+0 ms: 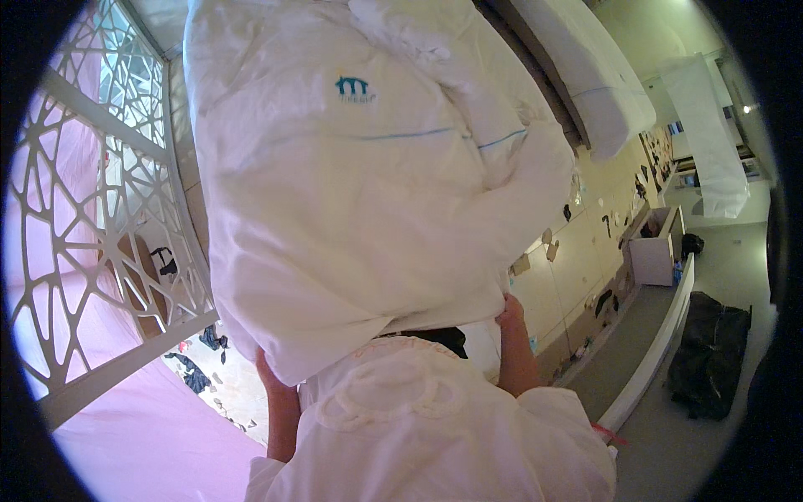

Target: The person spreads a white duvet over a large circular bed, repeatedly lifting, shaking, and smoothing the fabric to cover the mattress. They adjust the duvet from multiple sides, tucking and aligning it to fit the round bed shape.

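Observation:
A large white duvet (351, 213) with thin blue stripes and an embroidered emblem lies spread before me, bunched and folded at its upper right. At its near left corner, my left hand (268, 370) is partly hidden by the fabric; how its fingers are set does not show. My right hand (511, 309) grips the duvet's near right edge. Between my hands, the near hem lies close to my white shirt, with a dark thing just beneath it.
A white lattice screen (94, 125) stands at left. Another bed with white bedding (596, 69) is at upper right. Scraps litter the tiled floor (558, 282). Farther right are an open box-like drawer (652, 251), a long white board (652, 364) and a black bag (712, 357).

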`<move>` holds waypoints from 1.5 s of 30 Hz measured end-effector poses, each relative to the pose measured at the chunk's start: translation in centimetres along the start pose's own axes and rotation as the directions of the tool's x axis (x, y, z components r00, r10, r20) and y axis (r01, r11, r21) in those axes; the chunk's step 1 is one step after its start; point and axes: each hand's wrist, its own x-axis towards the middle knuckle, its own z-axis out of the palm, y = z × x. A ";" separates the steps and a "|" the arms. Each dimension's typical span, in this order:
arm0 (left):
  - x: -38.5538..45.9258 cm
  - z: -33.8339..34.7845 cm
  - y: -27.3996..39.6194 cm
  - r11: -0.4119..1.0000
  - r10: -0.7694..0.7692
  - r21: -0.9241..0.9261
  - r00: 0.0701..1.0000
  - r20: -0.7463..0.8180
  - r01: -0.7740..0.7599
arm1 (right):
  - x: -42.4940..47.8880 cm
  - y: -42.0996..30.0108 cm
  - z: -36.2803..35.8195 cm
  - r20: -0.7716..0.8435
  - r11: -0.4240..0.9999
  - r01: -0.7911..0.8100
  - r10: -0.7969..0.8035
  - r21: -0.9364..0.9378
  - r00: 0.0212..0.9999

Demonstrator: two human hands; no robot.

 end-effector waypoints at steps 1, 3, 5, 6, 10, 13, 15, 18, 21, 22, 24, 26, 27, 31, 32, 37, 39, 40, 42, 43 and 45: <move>0.0 -0.1 -0.1 0.995 -0.060 -0.084 0.997 -0.052 0.055 | 0.6 -0.6 0.9 -0.017 0.996 -0.040 0.041 0.081 0.999; 1.3 -3.1 -0.8 0.888 0.066 0.456 0.998 0.000 -0.059 | 1.3 -2.6 2.7 -0.035 0.981 -0.016 0.024 0.195 0.999; 2.5 -2.7 -1.2 0.997 -0.044 -0.069 0.975 -0.217 0.030 | 1.7 -5.1 5.8 -0.044 0.956 0.028 -0.016 0.292 0.999; 2.8 -3.0 -0.4 0.995 -0.045 -0.092 0.994 -0.103 0.036 | 1.6 -6.9 7.3 -0.061 0.941 0.076 -0.059 0.331 0.996; -1.9 4.9 5.7 0.964 0.106 -0.247 0.994 -0.001 -0.103 | -7.9 -13.8 13.6 -0.018 0.919 0.352 -0.355 0.176 0.935; -2.5 4.9 4.7 0.974 0.122 -0.188 0.991 -0.050 -0.130 | -13.7 -14.2 13.5 0.033 0.731 0.616 -0.636 -0.293 0.771; -1.3 2.6 1.6 0.993 0.092 -0.060 0.984 -0.150 -0.102 | -9.8 -11.0 7.8 0.050 0.418 0.436 -0.674 -0.797 0.737; 0.3 -1.1 -3.4 0.998 0.037 0.060 0.944 -0.327 -0.018 | -0.7 -6.0 0.4 -0.181 0.585 0.129 -0.442 -0.801 0.879; 1.9 -2.5 -6.4 0.995 0.030 0.101 0.868 -0.497 0.023 | 6.9 -6.6 -3.5 -0.216 0.939 0.168 -0.238 -0.300 0.947; 2.7 -2.4 -7.5 0.994 0.030 0.108 0.839 -0.543 0.034 | 8.7 -7.2 -3.9 -0.218 0.976 0.169 -0.196 -0.135 0.956; 4.0 -1.3 -9.4 0.990 0.029 0.122 0.773 -0.634 0.063 | 10.7 -9.1 -4.1 -0.200 0.983 0.182 -0.174 0.023 0.964; 5.2 0.0 -12.1 0.985 0.006 0.127 0.714 -0.700 0.117 | 11.7 -11.0 -4.8 -0.146 0.979 0.189 -0.176 0.082 0.973; 5.4 0.6 -13.6 0.981 -0.037 0.106 0.699 -0.714 0.160 | 11.3 -12.1 -4.6 -0.094 0.981 0.171 -0.163 0.091 0.982; 6.1 0.0 -20.2 0.908 -0.297 0.119 0.819 -0.491 0.401 | 6.3 -16.5 -1.5 0.088 0.995 -0.022 0.013 0.094 0.996; 4.9 6.4 -21.9 0.829 -0.255 0.176 0.640 -0.725 0.530 | 5.9 -17.1 -1.5 0.081 0.990 -0.025 0.014 0.141 0.997; 3.9 22.4 -30.2 -0.240 0.338 0.913 0.853 0.398 -0.331 | 5.2 -18.5 -0.8 0.002 0.993 0.012 -0.012 0.120 1.000; 3.2 31.3 -31.6 -0.251 0.005 0.715 0.738 0.675 -0.652 | 7.2 -17.7 -1.8 0.075 0.991 0.088 -0.080 -0.105 0.994; 3.2 34.0 -33.0 -0.220 -0.101 0.643 0.673 0.733 -0.733 | 7.9 -17.3 -2.1 0.119 0.967 0.128 -0.103 -0.218 0.987; 3.6 37.9 -36.2 -0.136 -0.163 0.571 0.587 0.793 -0.810 | 6.6 -18.0 0.0 0.204 0.939 0.084 -0.015 -0.333 0.979; 3.4 39.9 -37.6 -0.127 -0.197 0.533 0.547 0.813 -0.837 | 5.5 -18.8 1.3 0.241 0.918 0.068 0.031 -0.391 0.970; 2.4 43.0 -39.6 -0.165 -0.235 0.515 0.541 0.808 -0.841 | 2.6 -21.1 3.4 0.265 0.972 0.078 -0.016 -0.223 0.964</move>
